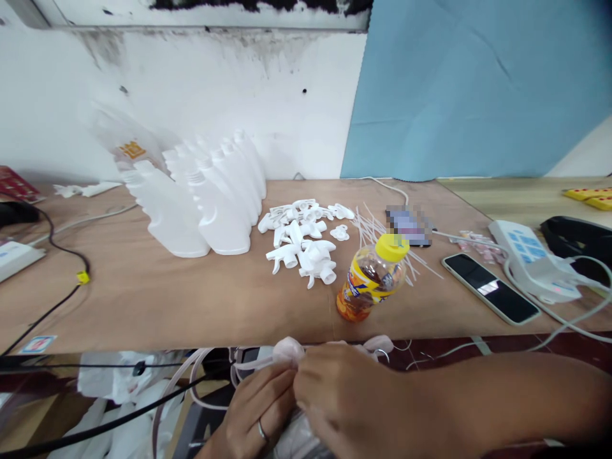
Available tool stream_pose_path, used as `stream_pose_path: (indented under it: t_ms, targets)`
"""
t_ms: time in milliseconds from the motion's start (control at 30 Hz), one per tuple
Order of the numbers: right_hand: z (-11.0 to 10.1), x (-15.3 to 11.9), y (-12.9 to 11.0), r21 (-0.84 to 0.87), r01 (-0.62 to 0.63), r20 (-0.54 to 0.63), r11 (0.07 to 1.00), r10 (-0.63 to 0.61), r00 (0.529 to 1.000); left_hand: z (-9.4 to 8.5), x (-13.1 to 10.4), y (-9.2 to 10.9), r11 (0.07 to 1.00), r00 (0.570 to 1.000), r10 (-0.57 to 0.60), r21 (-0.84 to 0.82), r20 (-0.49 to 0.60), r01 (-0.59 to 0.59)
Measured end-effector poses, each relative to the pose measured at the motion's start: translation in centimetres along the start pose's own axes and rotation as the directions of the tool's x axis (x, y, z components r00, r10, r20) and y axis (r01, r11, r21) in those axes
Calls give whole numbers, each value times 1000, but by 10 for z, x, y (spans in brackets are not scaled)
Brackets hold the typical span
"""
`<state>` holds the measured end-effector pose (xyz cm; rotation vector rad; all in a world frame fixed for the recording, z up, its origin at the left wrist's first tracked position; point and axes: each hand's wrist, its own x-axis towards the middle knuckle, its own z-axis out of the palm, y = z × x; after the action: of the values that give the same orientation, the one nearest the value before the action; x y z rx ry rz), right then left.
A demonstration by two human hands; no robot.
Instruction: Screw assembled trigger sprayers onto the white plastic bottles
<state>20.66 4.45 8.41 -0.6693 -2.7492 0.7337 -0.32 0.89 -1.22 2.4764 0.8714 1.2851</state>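
Observation:
Below the table's front edge, my left hand [265, 408], with a ring on one finger, and my right hand [342, 392] meet with fingers curled. Both are closed on a thin, translucent pinkish plastic bag [303, 440]. Bunched ends of the bag stick up above the knuckles, and its lower part shows between the wrists. The fingertips themselves are hidden. Closest to my hands on the tabletop stands a yellow-capped drink bottle [370, 280]. Behind it lie a pile of white trigger spray heads [306, 245] and thin white dip tubes [370, 226].
White spray bottles [217, 204] stand in rows at the left on the brown table [143, 306]. To the right are a phone [492, 287], another phone [408, 224] and a power strip [530, 258] with cables. A black cable [115, 414] crosses at lower left.

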Motion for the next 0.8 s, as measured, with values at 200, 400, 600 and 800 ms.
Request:
stream_pose_path:
  t_ms: [200,400,600,800]
  targets:
    - [-38,-11,15,108,-274,145,956,258,955,8,7,-4,978,984,164,116,71,-171]
    - [-20,-12,-7,-494,-30,232,869,165,959,11,13,10,969,986,134,196,94,-151]
    - [-10,-17,3,-531,17,267,847,148,952,17,28,13,998,996,58,-3,64,-58]
    - [-5,-29,2,-631,218,241,745,-79,967,21,26,11,998,999,53,17,-11,-53]
